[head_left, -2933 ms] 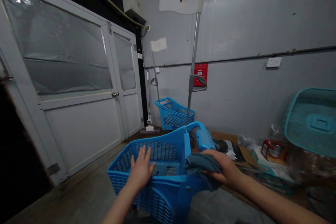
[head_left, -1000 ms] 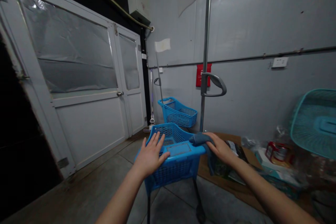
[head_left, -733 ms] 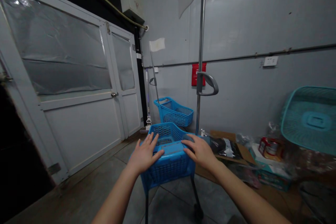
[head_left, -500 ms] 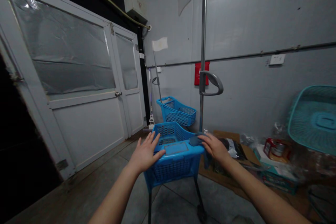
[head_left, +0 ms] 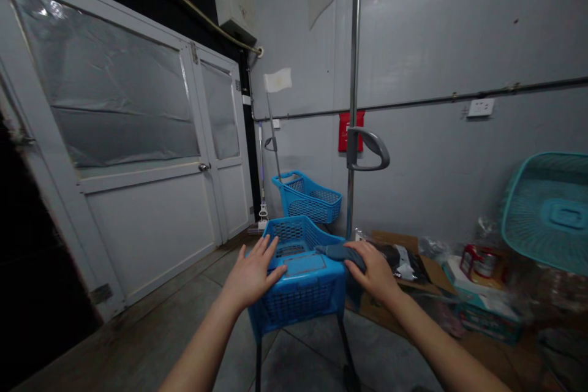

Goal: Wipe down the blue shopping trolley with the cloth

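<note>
A small blue shopping cart [head_left: 301, 303] with a perforated basket stands right in front of me. My left hand [head_left: 250, 272] lies flat on the left side of its near rim, fingers spread and holding nothing. At the right end of the same rim, my right hand [head_left: 375, 271] has its fingers wrapped over a grey-blue cloth [head_left: 337, 252]. The cloth lies against the rim's top, partly hidden under the fingers. A metal pole [head_left: 353, 196] with a grey loop handle [head_left: 374, 150] and a white flag rises by the cart's right side.
Behind stands a second blue cart [head_left: 310, 199] with its own flag. A white double door [head_left: 151, 220] is on the left, a mop [head_left: 262, 196] in the corner. On the right lie an open cardboard box [head_left: 432, 266], red tins [head_left: 480, 261] and a teal plastic basket [head_left: 546, 214].
My right hand has drawn the cloth slightly left along the rim, and more of the cloth shows now. The left hand stays on the rim. The view has shifted slightly.
</note>
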A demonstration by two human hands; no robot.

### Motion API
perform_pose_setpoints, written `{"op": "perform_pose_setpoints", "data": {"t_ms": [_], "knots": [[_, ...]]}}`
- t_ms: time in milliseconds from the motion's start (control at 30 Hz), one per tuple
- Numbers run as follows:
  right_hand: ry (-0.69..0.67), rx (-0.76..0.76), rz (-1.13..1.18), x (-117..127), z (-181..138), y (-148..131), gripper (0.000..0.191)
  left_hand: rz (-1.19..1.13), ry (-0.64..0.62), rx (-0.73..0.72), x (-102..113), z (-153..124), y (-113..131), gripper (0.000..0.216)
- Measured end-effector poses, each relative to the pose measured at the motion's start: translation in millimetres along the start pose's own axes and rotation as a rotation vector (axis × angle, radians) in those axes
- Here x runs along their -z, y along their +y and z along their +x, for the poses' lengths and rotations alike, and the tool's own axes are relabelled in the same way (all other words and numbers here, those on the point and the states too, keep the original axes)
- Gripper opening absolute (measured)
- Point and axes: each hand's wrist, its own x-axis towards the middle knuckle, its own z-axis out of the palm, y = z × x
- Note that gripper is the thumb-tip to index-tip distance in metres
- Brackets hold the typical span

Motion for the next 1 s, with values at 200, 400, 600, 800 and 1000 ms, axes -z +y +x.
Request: {"op": "perform_pose_setpoints", "data": {"t_ms": [200,400,600,800,1000], "knots": [[0.03,0.147,-0.047,-23,-15,-41,0.043,0.02,0.017,-0.003,0,2,-4,0.073],[-0.08,0.063,-0.033,-9,3,7,0.039,0.018,0.014,-0.06,0,-1,-5,0.073],[-0.006,-0.055,0.061,0,9,51,0.035,0.006,0.056,-0.052,-6,1,-1,0.07],[0.008,-0.014,-0.001,-12,-4,3,0.054,0.05,0.121,-0.059,-7,3,-31,0.07],[0.157,0.067,-0.029,-40,-28,-53,0.038,0.18,0.175,0.211,-8,6,-65,0.058]]}}
